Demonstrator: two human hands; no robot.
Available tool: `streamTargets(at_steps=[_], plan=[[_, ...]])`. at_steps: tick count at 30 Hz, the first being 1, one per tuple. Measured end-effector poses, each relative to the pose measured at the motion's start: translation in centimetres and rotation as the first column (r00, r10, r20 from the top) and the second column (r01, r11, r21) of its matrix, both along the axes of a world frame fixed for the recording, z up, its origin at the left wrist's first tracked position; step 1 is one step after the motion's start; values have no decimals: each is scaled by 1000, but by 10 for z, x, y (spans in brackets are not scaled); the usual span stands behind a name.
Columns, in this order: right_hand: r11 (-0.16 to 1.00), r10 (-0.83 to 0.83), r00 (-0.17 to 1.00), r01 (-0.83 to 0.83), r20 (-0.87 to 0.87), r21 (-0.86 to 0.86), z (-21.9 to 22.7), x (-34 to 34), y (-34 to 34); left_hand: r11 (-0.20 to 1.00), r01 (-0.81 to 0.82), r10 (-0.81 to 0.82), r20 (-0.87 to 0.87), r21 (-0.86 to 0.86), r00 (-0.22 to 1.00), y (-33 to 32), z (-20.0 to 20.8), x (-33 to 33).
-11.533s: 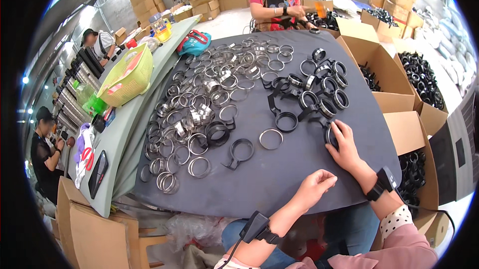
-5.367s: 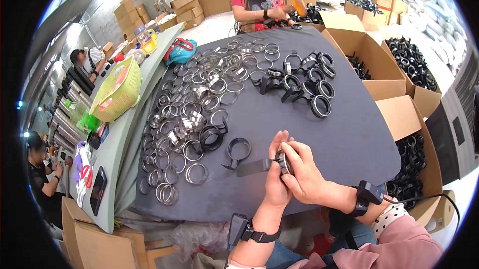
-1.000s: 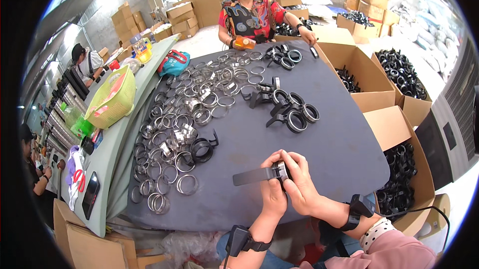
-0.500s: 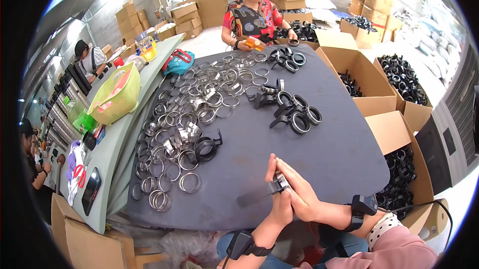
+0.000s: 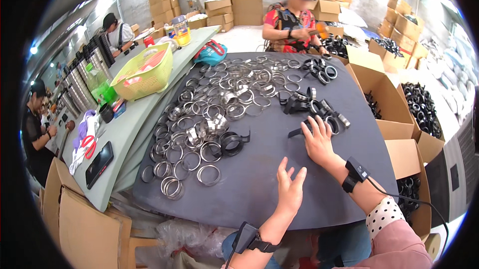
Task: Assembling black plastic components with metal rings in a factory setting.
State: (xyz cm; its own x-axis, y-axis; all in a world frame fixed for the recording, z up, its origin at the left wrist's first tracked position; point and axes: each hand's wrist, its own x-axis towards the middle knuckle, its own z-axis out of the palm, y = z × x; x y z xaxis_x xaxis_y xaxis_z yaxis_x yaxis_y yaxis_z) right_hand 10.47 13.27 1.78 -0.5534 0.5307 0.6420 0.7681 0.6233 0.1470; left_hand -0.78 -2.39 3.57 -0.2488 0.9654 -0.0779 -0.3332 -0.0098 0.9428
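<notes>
My right hand (image 5: 318, 141) reaches over a small group of rings with black handles (image 5: 332, 122) on the right half of the table, fingers spread. A black strip-like handle (image 5: 295, 133) sticks out beside its fingertips; whether the fingers touch the ring behind is hidden. Closer to the front edge, my left hand (image 5: 290, 189) hovers over bare cloth with fingers apart and nothing in it. A broad heap of shiny metal rings (image 5: 244, 82) covers the left and far side of the table. At its near right edge lies a black ring with a handle (image 5: 232, 142).
Across the dark table (image 5: 269, 179) a person (image 5: 289, 24) holds an orange-headed mallet (image 5: 322, 30). Open cardboard boxes (image 5: 399, 156) of black parts line the right side. A bench (image 5: 130, 139) at left carries a yellow-green basket (image 5: 144, 77), red scissors (image 5: 89, 146) and a phone (image 5: 100, 164).
My hands, pressed together around a metal ring with a black handle, have come apart. The right one moved forward to the handled rings. The view has shifted; the other person's mallet is higher.
</notes>
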Motion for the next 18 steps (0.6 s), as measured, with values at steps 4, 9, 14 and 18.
streamTargets(at_steps=[4,9,14,18], plan=[[862,311,916,-384,-252,-331,8,-85,8,998,-61,60,108,-2,992,1,-5,-20],[454,105,808,-558,-580,-695,-15,-149,28,986,-165,165,312,-26,936,7,15,-29],[68,-495,340,-902,-800,-426,-15,-126,9,980,-188,201,403,-70,893,9,5,-38],[-134,-790,129,-990,-599,-36,-3,-60,-15,985,-153,172,397,-80,902,7,11,-31]])
